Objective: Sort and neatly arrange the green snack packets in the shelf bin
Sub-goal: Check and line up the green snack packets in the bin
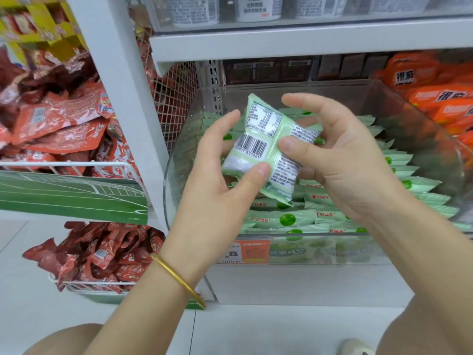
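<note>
A pale green snack packet (266, 139) is held above the clear shelf bin (432, 119), back side up, with its barcode and print facing me. My left hand (217, 175) grips its lower left edge between thumb and fingers. My right hand (340, 160) pinches its right side, thumb on top. Below them, several more green packets (284, 219) lie in rows inside the bin, some stacked on edge along the right.
Orange packets (440, 98) fill the bin to the right. Wire baskets of red packets (58, 124) hang on the left, another red heap (102, 252) lower down. A price label (245, 252) sits on the bin front. White shelf board (307, 39) above.
</note>
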